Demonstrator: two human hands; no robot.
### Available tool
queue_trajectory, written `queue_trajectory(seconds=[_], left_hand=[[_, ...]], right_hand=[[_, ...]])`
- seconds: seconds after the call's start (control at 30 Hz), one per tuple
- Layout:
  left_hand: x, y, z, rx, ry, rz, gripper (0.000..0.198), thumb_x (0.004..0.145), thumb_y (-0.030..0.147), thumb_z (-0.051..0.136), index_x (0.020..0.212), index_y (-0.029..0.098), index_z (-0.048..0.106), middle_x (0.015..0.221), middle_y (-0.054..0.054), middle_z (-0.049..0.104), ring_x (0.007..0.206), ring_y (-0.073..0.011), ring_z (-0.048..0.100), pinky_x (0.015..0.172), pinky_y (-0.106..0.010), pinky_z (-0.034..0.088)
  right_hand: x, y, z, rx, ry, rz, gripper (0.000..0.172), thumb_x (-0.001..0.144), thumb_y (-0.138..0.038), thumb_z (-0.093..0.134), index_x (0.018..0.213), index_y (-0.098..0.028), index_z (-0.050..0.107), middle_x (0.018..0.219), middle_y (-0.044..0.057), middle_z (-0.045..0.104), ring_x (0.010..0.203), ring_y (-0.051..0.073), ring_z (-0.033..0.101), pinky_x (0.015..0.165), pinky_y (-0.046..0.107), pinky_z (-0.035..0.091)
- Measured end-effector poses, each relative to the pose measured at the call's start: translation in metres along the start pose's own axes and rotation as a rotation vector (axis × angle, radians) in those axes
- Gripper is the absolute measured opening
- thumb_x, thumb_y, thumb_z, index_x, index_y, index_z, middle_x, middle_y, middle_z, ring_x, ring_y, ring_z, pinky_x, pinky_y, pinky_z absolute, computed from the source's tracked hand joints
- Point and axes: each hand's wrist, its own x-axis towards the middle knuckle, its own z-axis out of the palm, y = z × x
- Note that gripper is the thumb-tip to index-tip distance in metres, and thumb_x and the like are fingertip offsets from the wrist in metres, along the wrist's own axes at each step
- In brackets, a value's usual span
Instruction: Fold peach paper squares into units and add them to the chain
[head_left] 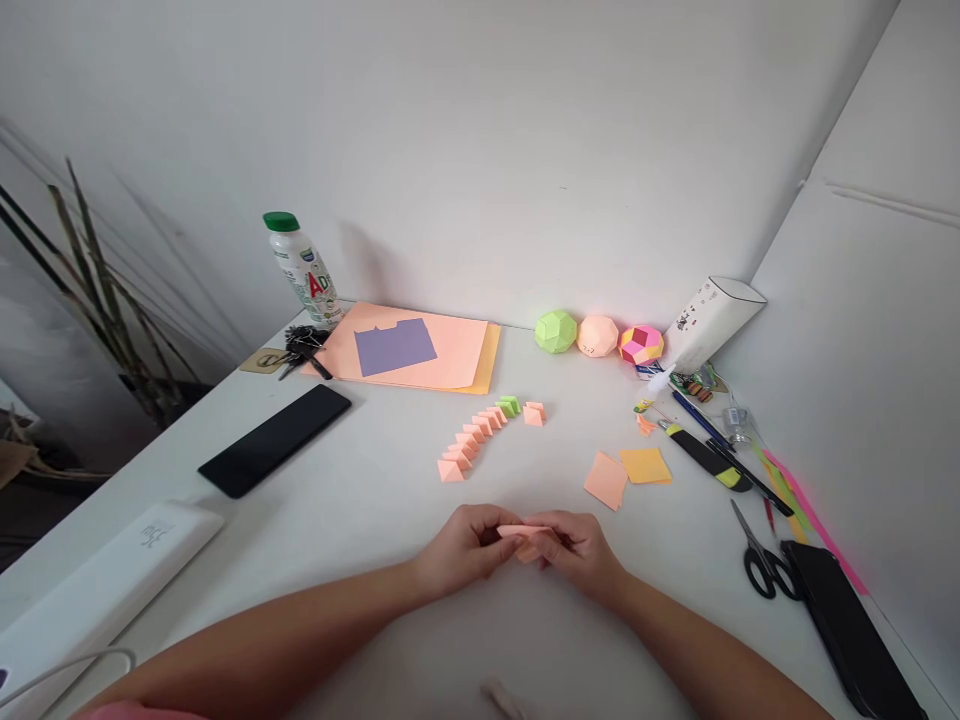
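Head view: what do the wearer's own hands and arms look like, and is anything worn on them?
The left hand and right hand are ungloved, with no watch or bracelet visible. Pink fabric, probably a sleeve, shows by the left arm at the bottom edge.

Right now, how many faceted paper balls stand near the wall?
3: the green paper ball at left, the peach paper ball in the middle, the pink-and-yellow paper ball at right.
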Motion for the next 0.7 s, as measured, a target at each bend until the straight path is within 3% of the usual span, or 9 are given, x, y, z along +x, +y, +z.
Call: queue_trajectory(seconds=[0.7], left_hand=[[-0.0004,-0.0090,-0.0002,-0.035,0.080,-0.016,0.027,0.082,0.039,0.056,0.076,0.013,0.059,0.057,0.001,0.056,0.043,-0.0067,0.044,0.041,-0.018,0.033]], right_hand=[[0.0013,-0.0058,-0.0020,0.029,-0.036,0.127,0.024,0.085,-0.036,0.057,0.089,-0.017,0.071,0.058,0.000,0.060,0.048,0.011,0.053,0.047,0.023,0.047]])
